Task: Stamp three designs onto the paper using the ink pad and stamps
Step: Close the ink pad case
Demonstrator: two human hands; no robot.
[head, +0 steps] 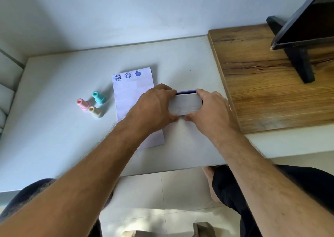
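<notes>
A white table [54, 146] butts against a wooden board [271, 85] on the right, where a dark screen [310, 20] leans on a black stand [298, 61]. Left of the paper [132, 94] stand three small plastic stamps, knob-topped and upright: pink [83, 104], teal [99, 97] and cream [95, 111], close together, the pink and cream touching. The paper is a plain white sheet, faintly creased; along its far edge sit three blue prints – two round faces and a heart. The left forearm crosses its near half and hides that part.

Just right of the paper, both hands grasp the ink pad [186, 104], a flat case with a pale lid and a dark blue strip along its far edge. The left hand [155, 108] curls round its left end, the right hand [211, 108] round its right end – thumbs at the near edge, fingers at the far edge.
</notes>
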